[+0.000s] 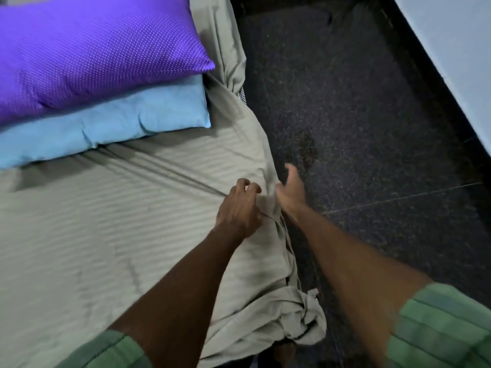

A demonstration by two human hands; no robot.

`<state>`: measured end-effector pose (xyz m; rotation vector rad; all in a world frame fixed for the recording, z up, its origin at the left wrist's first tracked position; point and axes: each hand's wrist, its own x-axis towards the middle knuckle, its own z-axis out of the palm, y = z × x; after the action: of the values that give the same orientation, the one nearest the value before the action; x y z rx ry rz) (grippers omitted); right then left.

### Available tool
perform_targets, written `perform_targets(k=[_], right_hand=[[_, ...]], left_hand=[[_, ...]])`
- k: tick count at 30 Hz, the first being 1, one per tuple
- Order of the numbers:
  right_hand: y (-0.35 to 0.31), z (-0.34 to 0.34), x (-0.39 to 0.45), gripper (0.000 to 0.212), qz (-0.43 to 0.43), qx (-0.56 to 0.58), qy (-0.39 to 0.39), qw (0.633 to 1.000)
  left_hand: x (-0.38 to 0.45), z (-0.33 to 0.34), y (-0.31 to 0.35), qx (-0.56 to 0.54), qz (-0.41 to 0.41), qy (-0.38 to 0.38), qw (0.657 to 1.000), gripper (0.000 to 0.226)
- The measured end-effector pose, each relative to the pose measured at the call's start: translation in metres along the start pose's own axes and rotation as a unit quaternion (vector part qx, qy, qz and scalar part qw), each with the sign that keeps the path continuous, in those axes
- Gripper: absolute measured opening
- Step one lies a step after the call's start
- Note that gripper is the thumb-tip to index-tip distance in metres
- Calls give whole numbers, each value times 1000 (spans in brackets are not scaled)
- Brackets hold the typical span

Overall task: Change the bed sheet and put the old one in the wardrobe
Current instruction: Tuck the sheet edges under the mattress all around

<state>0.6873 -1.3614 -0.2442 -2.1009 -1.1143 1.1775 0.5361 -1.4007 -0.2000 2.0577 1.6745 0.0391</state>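
While the bed (66,261) fills the left side of the view, a grey-green bed sheet (111,235) with faint stripes lies spread over it. The sheet is the landmark here. It is wrinkled, and its right edge hangs off the bed side, bunched in a loose lump (292,322) low down near the floor.

To the right of the sheet is the dark speckled floor (372,115). Far right of the sheet, past the floor, a pale wall (457,49) slants down.

At the top of the sheet sits a big purple pillow (93,54) with tiny white dots. It rests on a light blue pillow (119,126), and the blue one lies right on the sheet.

Two bare arms with green sleeves (446,330) reach in from the bottom. The left hand (240,208) rests on the sheet near its right edge, fingers curled like a claw and pressing into the cloth. I cannot tell if it has truly pinched a fold. The right hand (291,191) is just beside the sheet's edge, over the floor, blurred, with its fingers loose and spread and nothing in them.
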Motion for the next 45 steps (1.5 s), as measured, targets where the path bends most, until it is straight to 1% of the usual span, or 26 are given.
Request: perform_targets(k=[2,3,4,5,6,7,8,10,12,16,19,21,23,25,28,30,32,34,36,37,39,40,41,42,43,45], right_hand=[[-18,10,20,71,32,122,-60,990],[-21,17,28,73,51,148,-88,984],[-20,25,34,70,60,138,-109,983],[-17,30,39,60,53,83,-118,988],[-12,36,41,48,37,7,-112,993],[-5,41,43,42,14,-59,-90,994],[3,46,43,41,-2,-94,-69,993],[10,47,41,44,-7,-101,-40,994],[1,42,41,48,-6,-113,-21,993],[-27,27,35,48,-49,-123,-38,990],[-50,11,33,56,-87,-157,-46,983],[-79,2,48,57,-103,-134,-11,986],[-112,6,69,55,-115,-93,11,989],[-130,15,88,61,-137,-90,-5,986],[-137,19,119,92,-138,-161,-98,973],[-144,21,140,104,-121,-196,-141,963],[-158,34,153,99,-115,-217,-132,960],[-165,44,167,79,-101,-226,-117,962],[-167,48,183,56,-70,-188,-145,969],[-169,47,191,47,-41,-149,-166,974],[-184,38,197,29,42,-17,-209,977],[-192,36,200,22,98,69,-241,963],[-202,31,201,29,151,148,-270,939],[-208,25,204,41,197,203,-290,914],[-209,22,210,51,225,236,-300,897],[-204,20,219,52,248,256,-317,879]], left_hand=[[14,-5,0,23,33,3,999,56],[21,-8,0,26,41,7,999,57],[28,-12,0,24,42,9,999,57],[33,-15,-1,21,35,11,999,54],[38,-17,-3,12,20,15,1000,50],[40,-18,-5,-2,-1,19,1000,46],[41,-17,-8,-16,-24,21,999,45],[39,-16,-11,-38,-52,15,998,47],[42,-21,-16,-46,-59,4,997,49],[54,-49,-25,-66,-76,2,995,48],[58,-71,-25,-92,-92,1,991,44],[70,-90,-25,-113,-92,20,989,42],[85,-101,-30,-140,-105,57,983,42],[94,-97,-32,-165,-128,75,975,42],[106,-76,-23,-191,-141,62,969,44],[118,-70,-17,-202,-156,64,965,45],[134,-68,-20,-212,-190,86,955,47],[153,-66,-20,-231,-216,113,942,45],[174,-66,-17,-244,-242,138,929,40],[184,-67,-13,-248,-250,147,924,38],[201,-72,-4,-260,-260,173,914,34],[206,-74,-1,-269,-268,190,905,32],[210,-75,0,-279,-276,210,895,30],[212,-74,-1,-289,-283,228,886,30],[213,-73,-3,-299,-288,240,877,31],[213,-68,-7,-316,-292,242,870,34]])
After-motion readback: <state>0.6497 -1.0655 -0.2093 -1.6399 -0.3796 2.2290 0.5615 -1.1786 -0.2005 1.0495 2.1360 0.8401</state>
